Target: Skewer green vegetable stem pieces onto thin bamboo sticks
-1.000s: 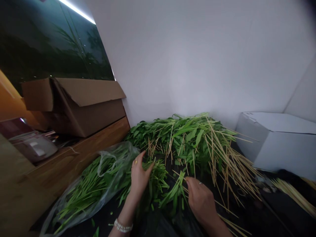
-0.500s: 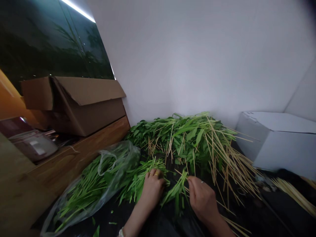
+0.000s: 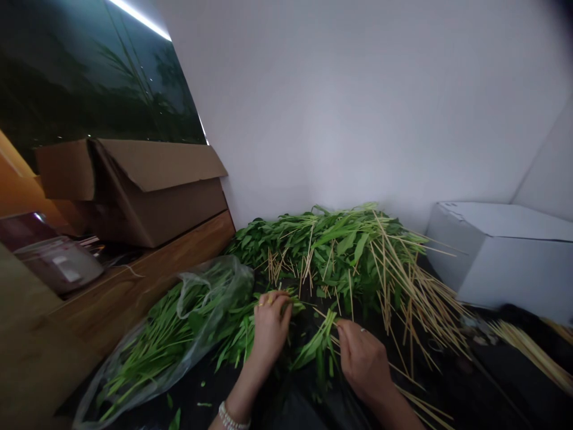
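Observation:
My left hand (image 3: 270, 324) is curled over loose green stalks (image 3: 244, 334) lying beside a clear plastic bag (image 3: 179, 334) stuffed with more of the same greens. A ring and a bead bracelet show on that hand and wrist. My right hand (image 3: 363, 357) pinches a small bunch of green leaves (image 3: 319, 343) together with a thin bamboo skewer. Beyond both hands lies a big heap of leafy greens on skewers (image 3: 353, 257), the bare skewer ends fanning out to the right.
An open cardboard box (image 3: 143, 185) sits on a wooden ledge (image 3: 134, 286) at the left. A white box (image 3: 505, 251) stands at the right by the wall. More bare skewers (image 3: 532, 352) lie at the far right on the dark surface.
My left hand drew back from the bag's mouth and closed over the loose stalks. My right hand stayed in place, holding its bunch.

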{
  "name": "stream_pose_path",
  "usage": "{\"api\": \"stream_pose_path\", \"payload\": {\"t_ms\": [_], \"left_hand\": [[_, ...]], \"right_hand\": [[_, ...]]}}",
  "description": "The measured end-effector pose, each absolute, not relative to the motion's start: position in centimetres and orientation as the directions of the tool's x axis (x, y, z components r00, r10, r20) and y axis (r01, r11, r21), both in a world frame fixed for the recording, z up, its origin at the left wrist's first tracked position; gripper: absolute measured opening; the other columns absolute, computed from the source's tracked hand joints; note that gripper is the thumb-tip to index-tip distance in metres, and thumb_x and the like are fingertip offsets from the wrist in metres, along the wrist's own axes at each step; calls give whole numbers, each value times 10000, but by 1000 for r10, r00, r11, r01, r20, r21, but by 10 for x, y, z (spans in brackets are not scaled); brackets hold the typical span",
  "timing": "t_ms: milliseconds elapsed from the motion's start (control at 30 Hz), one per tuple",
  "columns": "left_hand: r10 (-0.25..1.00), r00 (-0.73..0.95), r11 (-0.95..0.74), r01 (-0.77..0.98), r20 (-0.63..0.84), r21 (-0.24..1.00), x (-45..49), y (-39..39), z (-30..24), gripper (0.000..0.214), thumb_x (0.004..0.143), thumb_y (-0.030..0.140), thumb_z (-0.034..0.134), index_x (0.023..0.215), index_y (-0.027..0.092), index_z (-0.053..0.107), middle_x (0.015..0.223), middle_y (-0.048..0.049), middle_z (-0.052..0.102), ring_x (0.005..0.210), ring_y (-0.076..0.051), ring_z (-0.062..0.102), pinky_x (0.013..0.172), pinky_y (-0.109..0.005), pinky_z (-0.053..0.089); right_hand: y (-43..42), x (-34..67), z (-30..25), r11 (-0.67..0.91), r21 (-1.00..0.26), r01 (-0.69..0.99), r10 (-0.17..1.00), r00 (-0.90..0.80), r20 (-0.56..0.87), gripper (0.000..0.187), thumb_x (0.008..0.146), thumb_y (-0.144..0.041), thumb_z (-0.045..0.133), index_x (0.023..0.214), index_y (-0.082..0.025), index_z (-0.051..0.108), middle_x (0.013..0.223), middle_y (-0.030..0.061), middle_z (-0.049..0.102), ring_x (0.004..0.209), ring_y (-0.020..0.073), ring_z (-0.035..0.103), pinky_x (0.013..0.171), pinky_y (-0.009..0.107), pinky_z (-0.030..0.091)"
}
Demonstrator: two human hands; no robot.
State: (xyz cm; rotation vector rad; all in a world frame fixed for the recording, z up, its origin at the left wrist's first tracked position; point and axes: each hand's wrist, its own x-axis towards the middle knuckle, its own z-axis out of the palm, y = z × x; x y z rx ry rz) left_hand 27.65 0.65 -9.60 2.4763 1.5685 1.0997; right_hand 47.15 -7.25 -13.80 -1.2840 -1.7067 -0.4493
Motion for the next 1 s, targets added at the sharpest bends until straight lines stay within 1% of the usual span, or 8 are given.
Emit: {"api": "stream_pose_path", "payload": {"t_ms": [167,333,433,567,667,767,900,1000], "left_hand": [[831,193,-507,649,523,567,277,16,-82,159,875,246,531,874,208,685,863,-44,721,832,-219,612,776,-341,456],[905,-28,-400,288,425,870,278,13,-75,192,826,330,591,861,166,685,782,-39,712,746,-189,654,701,-281,494],[880,-201,-425,69,430,903,273,11,-57,229,792,356,648,905,160,680,801,-30,703,773,-165,651,741,-265,506],[823,-363,-531,-215,437,820,266,4,-20,246,753,375,709,918,198,665,889,-13,699,865,-156,659,848,-312,522],[821,-349,-557,-312,452,770,263,-5,0,266,738,376,731,954,229,678,927,-6,702,904,-183,672,893,-391,533],[865,-288,-487,-287,411,825,263,-13,0,326,716,371,756,995,212,701,915,-17,722,840,-167,682,841,-343,555],[966,-95,-257,-225,241,940,271,-15,-27,398,671,373,792,992,154,708,885,-60,743,769,-165,691,690,-252,560],[999,10,-47,-307,52,951,282,-14,-56,404,649,389,802,952,143,695,929,-87,747,786,-178,707,676,-243,556]], "right_hand": [[-71,472,-142,394,-217,893,559,-46,828,203,955,-150,355,982,-160,556,786,36,625,707,143,593,693,258,406],[-71,471,-141,391,-218,894,552,-38,833,197,954,-142,363,983,-162,557,777,28,620,698,134,590,688,251,405],[-71,471,-141,386,-214,897,553,-39,832,196,950,-137,367,979,-164,559,766,25,620,687,130,587,681,248,406],[-71,471,-141,399,-209,893,553,-53,831,203,947,-128,361,972,-163,560,772,31,625,693,133,592,682,250,414],[-72,471,-140,392,-218,894,562,-45,826,204,946,-126,361,982,-165,558,780,33,630,706,136,603,681,249,421],[-72,471,-140,389,-216,896,550,-37,834,193,949,-137,367,986,-163,555,779,32,631,694,137,605,668,248,420],[-71,469,-141,411,-211,887,541,-51,839,199,948,-132,360,986,-164,552,778,26,630,683,132,601,671,248,414],[-72,468,-141,428,-212,879,547,-64,835,209,945,-124,352,987,-169,551,756,16,621,661,125,594,657,244,409]]}}
